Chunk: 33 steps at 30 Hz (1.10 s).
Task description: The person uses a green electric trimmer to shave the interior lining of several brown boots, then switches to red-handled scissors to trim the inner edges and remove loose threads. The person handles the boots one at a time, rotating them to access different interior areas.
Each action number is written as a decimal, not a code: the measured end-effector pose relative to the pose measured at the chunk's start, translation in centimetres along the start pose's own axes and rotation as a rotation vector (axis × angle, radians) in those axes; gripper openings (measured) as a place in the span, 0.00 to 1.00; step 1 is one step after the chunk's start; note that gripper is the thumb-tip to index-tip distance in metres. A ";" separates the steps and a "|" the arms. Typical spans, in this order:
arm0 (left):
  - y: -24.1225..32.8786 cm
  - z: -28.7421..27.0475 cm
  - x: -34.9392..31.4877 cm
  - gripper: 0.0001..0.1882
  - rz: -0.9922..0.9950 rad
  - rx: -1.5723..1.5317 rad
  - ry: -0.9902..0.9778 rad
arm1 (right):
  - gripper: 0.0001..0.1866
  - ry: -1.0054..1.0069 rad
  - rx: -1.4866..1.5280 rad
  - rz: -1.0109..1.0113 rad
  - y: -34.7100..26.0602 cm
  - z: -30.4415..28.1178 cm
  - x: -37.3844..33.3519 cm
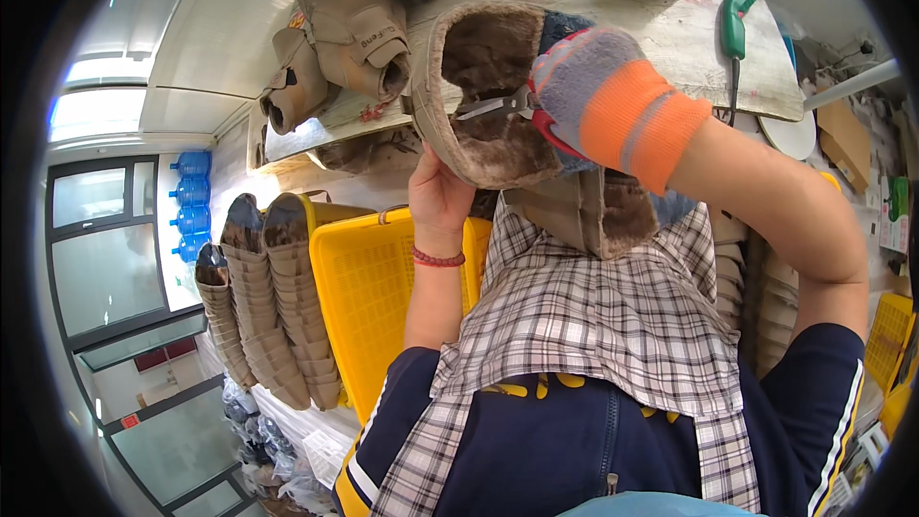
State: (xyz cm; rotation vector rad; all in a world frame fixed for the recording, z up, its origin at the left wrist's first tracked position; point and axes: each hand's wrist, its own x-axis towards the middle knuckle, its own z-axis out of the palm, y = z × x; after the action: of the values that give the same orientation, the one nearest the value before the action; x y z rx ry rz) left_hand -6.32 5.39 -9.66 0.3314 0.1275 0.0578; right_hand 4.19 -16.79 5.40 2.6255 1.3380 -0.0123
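My left hand (442,193), bare with a red bracelet at the wrist, grips the lower left edge of a tan tube-shaped piece (427,86) lined with brown fur. Its open end faces up toward me. My right hand (601,86), in a grey and orange knit glove, is closed around the red handles of a pair of scissors (498,107). The blades are a little apart and lie over the furry opening. Below hangs another fur-lined part (627,215), tan and denim blue, over my plaid apron (593,325); whether it belongs to the same piece I cannot tell.
Several tan tube-shaped pieces (359,29) lie on the worn table (689,48). A green corded hand tool (737,19) lies at its right. On my left stand a yellow crate (359,297) and tall stacks of tan pieces (278,325). Blue water bottles (191,191) are piled by the wall.
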 end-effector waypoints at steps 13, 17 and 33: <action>-1.6 4.6 0.4 0.21 0.041 0.159 -0.100 | 0.32 0.381 0.530 0.452 4.8 1.2 -6.0; -6.1 8.6 2.6 0.21 0.050 0.455 -0.312 | 0.25 0.501 1.836 0.378 3.4 3.1 -7.3; -7.6 0.4 -2.4 0.19 -0.120 0.704 0.063 | 0.21 0.527 1.375 0.552 -4.6 11.0 -13.4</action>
State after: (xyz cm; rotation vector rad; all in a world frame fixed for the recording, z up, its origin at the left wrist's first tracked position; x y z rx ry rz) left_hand -8.36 -2.07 -11.45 1.0236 0.2287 -0.0998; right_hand -6.59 -26.82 -4.92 4.3391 0.6469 -0.2607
